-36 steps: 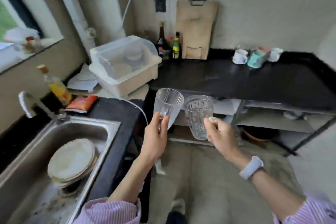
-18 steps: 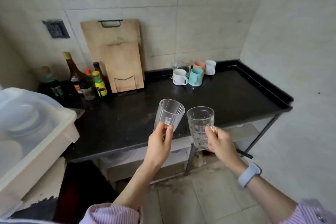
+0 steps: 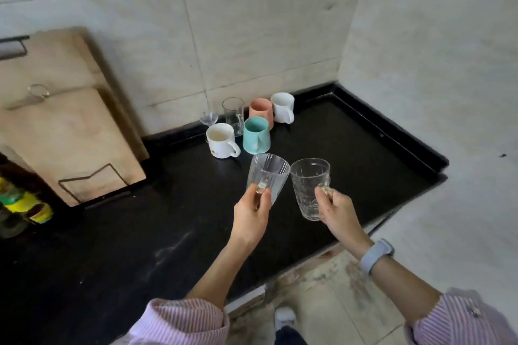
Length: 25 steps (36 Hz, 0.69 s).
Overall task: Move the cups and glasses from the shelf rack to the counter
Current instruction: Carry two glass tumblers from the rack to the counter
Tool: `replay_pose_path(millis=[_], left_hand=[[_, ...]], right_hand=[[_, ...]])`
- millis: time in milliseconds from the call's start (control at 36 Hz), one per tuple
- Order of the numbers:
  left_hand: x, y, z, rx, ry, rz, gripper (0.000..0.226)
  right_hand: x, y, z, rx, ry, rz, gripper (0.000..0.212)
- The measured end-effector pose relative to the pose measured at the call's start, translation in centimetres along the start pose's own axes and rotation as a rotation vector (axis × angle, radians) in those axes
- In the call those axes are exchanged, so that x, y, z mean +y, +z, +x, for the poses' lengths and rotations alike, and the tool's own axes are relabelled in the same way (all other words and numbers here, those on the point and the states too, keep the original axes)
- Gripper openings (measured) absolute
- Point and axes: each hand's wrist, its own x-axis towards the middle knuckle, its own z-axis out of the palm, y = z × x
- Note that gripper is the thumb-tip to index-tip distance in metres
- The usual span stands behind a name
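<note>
My left hand [image 3: 251, 216] grips a clear ribbed glass [image 3: 268, 173] by its handle, tilted a little to the left. My right hand [image 3: 337, 211] holds a clear patterned glass mug [image 3: 308, 185] by its handle, upright. Both glasses hang in the air above the black counter [image 3: 140, 232]. Behind them on the counter stand a white mug [image 3: 221, 140], a teal mug [image 3: 256, 135], a pink cup [image 3: 261, 110], another white mug [image 3: 283, 107], a tall clear glass [image 3: 233, 113] and a small stemmed glass [image 3: 208, 118]. The shelf rack is out of view.
Wooden cutting boards [image 3: 64, 126] lean against the tiled wall at the left. Bottles [image 3: 19, 204] stand at the far left edge. The counter has a raised rim [image 3: 392, 137] and ends at the right wall. Tiled floor [image 3: 336, 302] lies below.
The view has swung from the sink side to the counter and come closer. Both hands have carried the two glasses forward over the counter, toward the group of mugs.
</note>
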Motion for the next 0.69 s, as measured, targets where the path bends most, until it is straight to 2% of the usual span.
replay_pose_path(millis=[139,333,694], left_hand=[[-1.8,5.1,8.7,-0.013,-0.054,0.006,0.026],[-5.2,10.4,18.1,-0.008,-0.087,-0.018,0.024],[-9.0,16.4,27.5,0.067,-0.074,-0.177,0.016]], right_hand=[[2.2,-0.9,9.8,0.004,0.04,-0.073,0.037],[5.0,-1.4,20.0,0.01,0.011,-0.132,0.039],[10.2,0.6,30.5,0.073,-0.023,-0.107,0.036]])
